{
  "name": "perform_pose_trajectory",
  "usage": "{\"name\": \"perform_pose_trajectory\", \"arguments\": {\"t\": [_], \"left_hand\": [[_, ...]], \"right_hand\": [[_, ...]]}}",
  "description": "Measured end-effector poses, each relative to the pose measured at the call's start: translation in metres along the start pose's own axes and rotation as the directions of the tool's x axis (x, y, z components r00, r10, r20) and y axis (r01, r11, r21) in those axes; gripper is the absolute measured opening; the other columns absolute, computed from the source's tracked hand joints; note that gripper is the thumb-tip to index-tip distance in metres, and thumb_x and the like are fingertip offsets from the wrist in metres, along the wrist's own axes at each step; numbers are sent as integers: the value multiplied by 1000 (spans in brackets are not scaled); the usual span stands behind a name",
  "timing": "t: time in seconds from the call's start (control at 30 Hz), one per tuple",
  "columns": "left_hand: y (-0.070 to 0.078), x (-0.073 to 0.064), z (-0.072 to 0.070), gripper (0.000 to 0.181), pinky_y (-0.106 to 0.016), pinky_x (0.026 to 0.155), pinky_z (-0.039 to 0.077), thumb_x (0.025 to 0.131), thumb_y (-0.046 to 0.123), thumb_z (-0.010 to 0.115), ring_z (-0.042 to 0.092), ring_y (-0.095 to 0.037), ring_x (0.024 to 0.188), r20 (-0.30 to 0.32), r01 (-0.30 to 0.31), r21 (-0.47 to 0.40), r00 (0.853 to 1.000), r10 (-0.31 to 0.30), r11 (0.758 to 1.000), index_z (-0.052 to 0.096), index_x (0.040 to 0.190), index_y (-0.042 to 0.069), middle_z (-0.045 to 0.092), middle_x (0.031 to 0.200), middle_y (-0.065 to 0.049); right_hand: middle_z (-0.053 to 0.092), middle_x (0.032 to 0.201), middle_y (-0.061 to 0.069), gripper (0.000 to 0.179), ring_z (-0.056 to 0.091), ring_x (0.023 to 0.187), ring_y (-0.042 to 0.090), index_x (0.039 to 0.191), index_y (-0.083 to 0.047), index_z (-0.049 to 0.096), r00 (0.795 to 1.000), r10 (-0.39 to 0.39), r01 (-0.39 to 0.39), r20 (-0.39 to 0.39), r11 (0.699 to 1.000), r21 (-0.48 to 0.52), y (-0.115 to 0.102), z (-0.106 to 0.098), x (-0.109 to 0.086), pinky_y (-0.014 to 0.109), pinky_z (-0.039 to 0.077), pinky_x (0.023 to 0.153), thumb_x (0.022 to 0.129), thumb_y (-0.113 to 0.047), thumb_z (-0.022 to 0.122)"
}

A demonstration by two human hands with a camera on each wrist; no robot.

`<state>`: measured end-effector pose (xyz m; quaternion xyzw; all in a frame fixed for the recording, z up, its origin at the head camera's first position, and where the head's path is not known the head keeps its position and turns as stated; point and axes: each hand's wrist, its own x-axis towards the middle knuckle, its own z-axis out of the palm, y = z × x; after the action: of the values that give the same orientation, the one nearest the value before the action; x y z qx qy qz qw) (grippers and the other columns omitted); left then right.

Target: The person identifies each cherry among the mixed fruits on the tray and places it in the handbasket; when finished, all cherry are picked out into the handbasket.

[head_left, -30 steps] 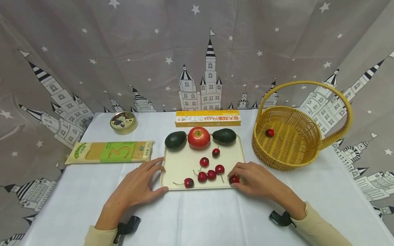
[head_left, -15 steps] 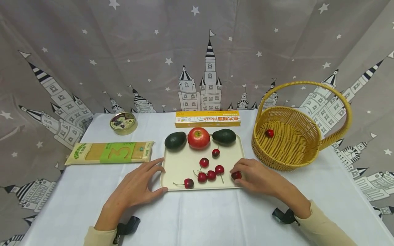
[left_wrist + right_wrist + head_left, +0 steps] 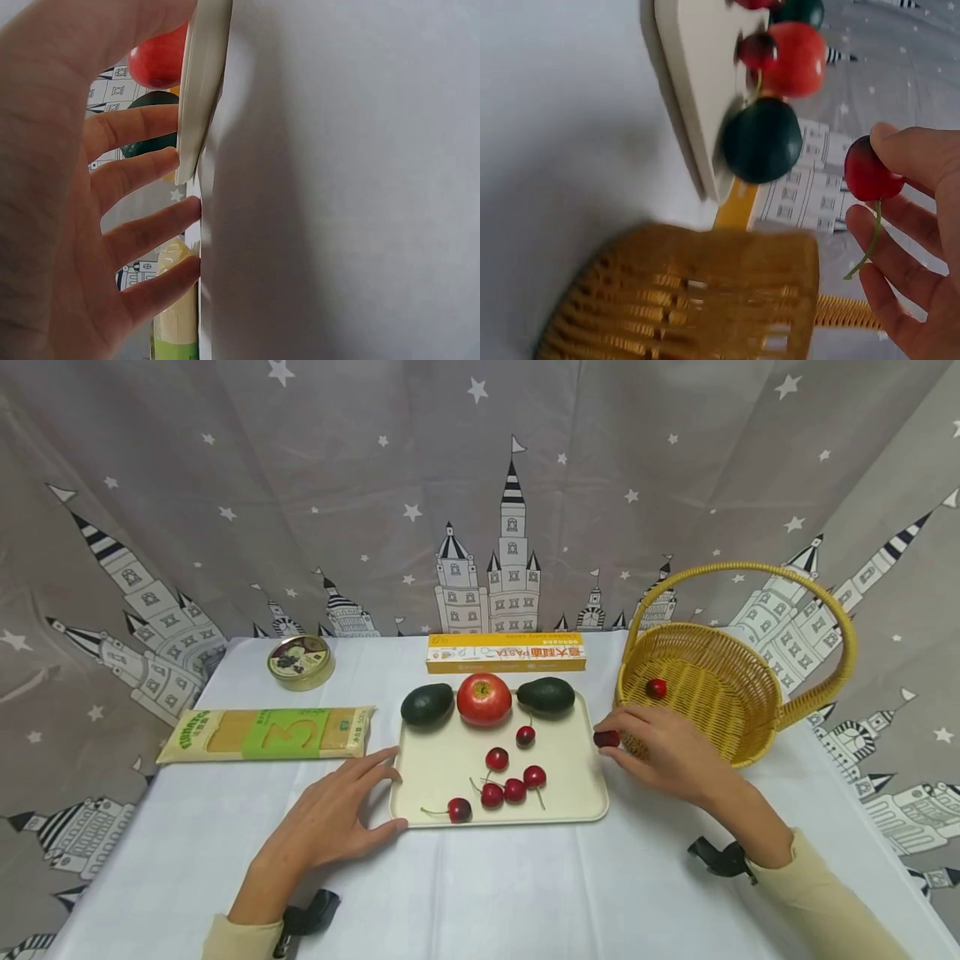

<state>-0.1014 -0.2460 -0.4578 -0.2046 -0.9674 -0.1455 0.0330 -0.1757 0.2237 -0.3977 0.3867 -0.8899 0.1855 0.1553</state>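
Between thumb and fingers my right hand (image 3: 667, 750) pinches a dark red cherry (image 3: 871, 171), its green stem hanging free in the right wrist view. That hand is raised between the tray's right edge and the yellow wicker basket (image 3: 686, 758), overlapping the basket's near left rim. My left hand (image 3: 330, 818) has its fingers spread, with thumb and fingertips at the left edge of the cream tray (image 3: 442, 760). On the tray lie several cherries (image 3: 492, 794), a red apple (image 3: 484, 700) and two dark green avocados (image 3: 427, 704). One cherry (image 3: 656, 688) lies inside the basket.
Behind the tray lies a yellow pasta box (image 3: 506, 652). To the left are a bag of noodles (image 3: 270, 732) and a round tin (image 3: 301, 662). The basket's tall handle (image 3: 742, 567) arches over it. A grey castle-print curtain (image 3: 322, 485) hangs behind the table.
My right hand has lifted the cherry off the tray's front right corner and carried it up and right toward the basket. The left hand has stayed at the tray's edge.
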Motion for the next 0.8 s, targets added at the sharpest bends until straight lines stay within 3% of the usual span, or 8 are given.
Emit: {"name": "perform_pose_trajectory", "arguments": {"t": [0.23, 0.53, 0.8], "left_hand": [[0, -1, 0, 53, -58, 103, 56, 85, 57, 84, 61, -35, 138, -5, -3, -1, 1000, 3, 1000, 69, 124, 24, 54, 162, -4], [0, 0, 0, 54, -57, 102, 57, 85, 59, 83, 61, -34, 138, -8, -1, 1, 1000, 1, 1000, 70, 125, 24, 54, 162, -3], [-1, -1, 2, 54, -56, 102, 57, 86, 60, 82, 60, -33, 138, -4, 7, 0, 1000, -7, 1000, 70, 125, 25, 53, 163, -2]], "right_hand": [[76, 104, -1, 30, 71, 86, 17, 113, -15, 78, 997, 71, -71, -16, 997, -20, 28, -13, -1, 42, 62, 73, 86, -18, 91], [79, 102, 3, 28, 74, 88, 22, 114, -13, 79, 988, 151, -152, -43, 988, -4, 66, -7, -5, 46, 61, 76, 87, -12, 89], [79, 102, 6, 28, 74, 91, 29, 115, -12, 80, 971, 238, -238, 2, 971, 14, 87, -4, -4, 50, 61, 78, 89, -15, 89]]}}
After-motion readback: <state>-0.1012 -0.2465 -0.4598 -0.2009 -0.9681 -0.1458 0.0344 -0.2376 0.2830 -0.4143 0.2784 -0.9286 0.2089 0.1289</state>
